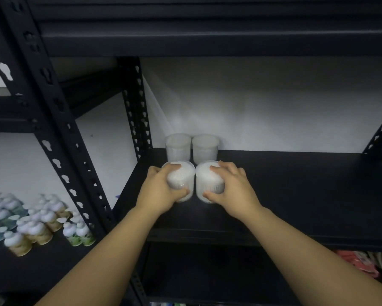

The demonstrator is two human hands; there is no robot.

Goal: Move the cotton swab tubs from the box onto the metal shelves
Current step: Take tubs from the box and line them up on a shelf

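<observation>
Two clear cotton swab tubs stand against the wall at the back left of the black metal shelf (296, 195): the back left tub (177, 146) and the back right tub (205, 147). Just in front of them are two more tubs, side by side and touching. My left hand (159, 188) grips the front left tub (182, 180), fingers over its top and thumb on its near side. The front right tub (207, 184) is gripped the same way by my right hand (232, 186). Both front tubs sit on the shelf. The box is out of view.
A black upright post (137, 111) stands just left of the tubs. The neighbouring shelf at lower left holds several small bottles with white caps (35, 221). Coloured packets (362, 261) lie on the shelf below at the right. The shelf board above (207, 40) hangs low overhead.
</observation>
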